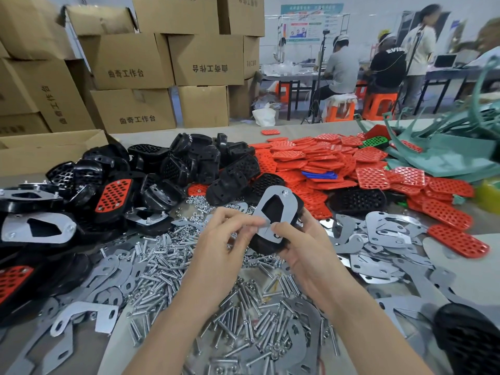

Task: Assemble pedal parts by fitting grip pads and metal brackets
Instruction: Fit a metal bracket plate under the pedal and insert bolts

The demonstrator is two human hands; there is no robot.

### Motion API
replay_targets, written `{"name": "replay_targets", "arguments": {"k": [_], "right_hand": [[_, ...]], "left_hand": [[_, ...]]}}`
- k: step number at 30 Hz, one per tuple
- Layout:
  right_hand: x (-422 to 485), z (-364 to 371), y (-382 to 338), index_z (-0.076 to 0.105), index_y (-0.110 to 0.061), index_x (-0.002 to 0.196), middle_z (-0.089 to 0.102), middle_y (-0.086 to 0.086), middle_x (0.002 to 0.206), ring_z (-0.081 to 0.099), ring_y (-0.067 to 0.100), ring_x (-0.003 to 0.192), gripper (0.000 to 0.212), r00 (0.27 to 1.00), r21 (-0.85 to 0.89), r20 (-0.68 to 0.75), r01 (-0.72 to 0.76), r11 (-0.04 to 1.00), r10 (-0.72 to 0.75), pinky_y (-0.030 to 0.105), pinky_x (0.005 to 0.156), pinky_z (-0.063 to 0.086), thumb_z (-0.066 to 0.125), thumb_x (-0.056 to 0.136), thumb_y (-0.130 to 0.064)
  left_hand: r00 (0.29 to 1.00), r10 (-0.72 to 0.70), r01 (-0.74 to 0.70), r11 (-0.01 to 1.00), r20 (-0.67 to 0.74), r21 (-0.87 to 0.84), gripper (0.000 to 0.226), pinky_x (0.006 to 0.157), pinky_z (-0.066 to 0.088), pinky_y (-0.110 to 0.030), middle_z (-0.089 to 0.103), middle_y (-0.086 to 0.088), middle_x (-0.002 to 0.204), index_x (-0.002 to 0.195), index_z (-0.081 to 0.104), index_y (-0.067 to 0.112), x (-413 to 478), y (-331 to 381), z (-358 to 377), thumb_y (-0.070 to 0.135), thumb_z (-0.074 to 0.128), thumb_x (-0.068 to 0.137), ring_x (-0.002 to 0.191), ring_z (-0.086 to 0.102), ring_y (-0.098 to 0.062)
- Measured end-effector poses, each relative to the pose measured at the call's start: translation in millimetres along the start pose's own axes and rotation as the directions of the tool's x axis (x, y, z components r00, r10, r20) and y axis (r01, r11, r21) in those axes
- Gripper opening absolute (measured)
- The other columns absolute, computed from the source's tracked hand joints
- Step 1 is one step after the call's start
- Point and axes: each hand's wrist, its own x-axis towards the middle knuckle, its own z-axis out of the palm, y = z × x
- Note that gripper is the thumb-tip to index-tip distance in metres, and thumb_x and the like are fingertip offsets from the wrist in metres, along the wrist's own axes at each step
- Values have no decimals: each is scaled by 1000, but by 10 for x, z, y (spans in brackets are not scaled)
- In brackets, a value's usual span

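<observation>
I see both forearms reaching in from the bench's near edge: the right hand [305, 250] grips a black plastic pedal [272, 211] above the steel bolts [162, 266] at mid-bench, thumb on its flat grey metal bracket [290, 208], whose edge the left hand [224, 239] pinches with curled fingers. Perforated red grip pads [324, 158] heap far right; cardboard boxes [130, 60] behind read "曲奇工作台".

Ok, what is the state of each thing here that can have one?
pedal, held up in the right hand
bracket, flat on the pedal, nut at its top
right hand, grips the pedal
left hand, pinches the bracket's edge
red-pad pedal, pad fitted
top box, flaps open
</observation>
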Motion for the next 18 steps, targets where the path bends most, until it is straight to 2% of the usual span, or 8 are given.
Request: {"name": "replay_targets", "arguments": {"k": [3, 6, 10, 12, 14, 16, 18], "right_hand": [[10, -13, 0, 68, -15, 120, 78, 13, 110, 77, 26, 97, 43, 1000, 47, -8, 6, 999, -6, 35, 75, 63, 67, 79, -1], [0, -4, -7, 67, -13, 120, 78, 15, 110, 77, 27, 96, 43, 1000, 76, 13, -9, 997, 8, 35, 74, 63, 66, 79, -1], [-19, 12, -27, 64, -12, 124, 78, 14, 110, 77, 26, 96, 42, 999, 65, 5, -42, 997, 41, 36, 75, 64, 65, 85, 4], [-18, 21, -32, 62, -10, 128, 78, 14, 112, 77, 27, 97, 41, 998, 58, -23, -63, 996, 64, 44, 82, 65, 60, 92, 10], [-19, 28, -30, 61, -9, 129, 77, 17, 113, 76, 28, 98, 41, 995, 63, -50, -84, 994, 88, 50, 91, 62, 58, 93, 11], [-26, 34, -28, 61, -8, 127, 76, 19, 114, 75, 30, 99, 40, 993, 68, -58, -103, 992, 107, 48, 90, 62, 59, 93, 11], [-37, 28, -28, 63, -8, 126, 76, 20, 113, 75, 30, 99, 39, 992, 61, -56, -112, 992, 116, 45, 88, 63, 59, 92, 11]], "left_hand": [[1000, -2, 3, 999, 25, -41, 25, 81, 48, -11, 54, 20, 109, 113, 72, 42, -7, 23, 2, 26, 57, 102, 106, 59, -2], [1000, -16, 17, 999, 7, -48, 21, 79, 51, -15, 55, 19, 107, 109, 72, 41, 3, 33, 10, 27, 58, 101, 103, 60, -2], [1000, -6, 7, 1000, -22, 8, 17, 79, 47, -9, 56, 22, 108, 109, 68, 42, 10, 20, 28, 30, 59, 100, 104, 59, 1], [999, 22, -19, 997, -37, 73, 15, 78, 45, -7, 57, 24, 108, 108, 63, 44, 4, 6, 35, 32, 59, 99, 103, 58, 2], [995, 91, -81, 978, -43, 193, 9, 74, 47, -12, 55, 21, 106, 105, 60, 40, -20, -3, 44, 35, 56, 99, 94, 60, -2], [981, 192, -171, 928, -32, 330, 12, 66, 49, -21, 53, 18, 106, 106, 62, 32, -45, -8, 44, 35, 53, 100, 78, 59, -7], [965, 261, -236, 888, -10, 395, 19, 63, 52, -28, 54, 12, 106, 110, 67, 26, -48, -19, 34, 32, 52, 101, 75, 55, -6]]}}
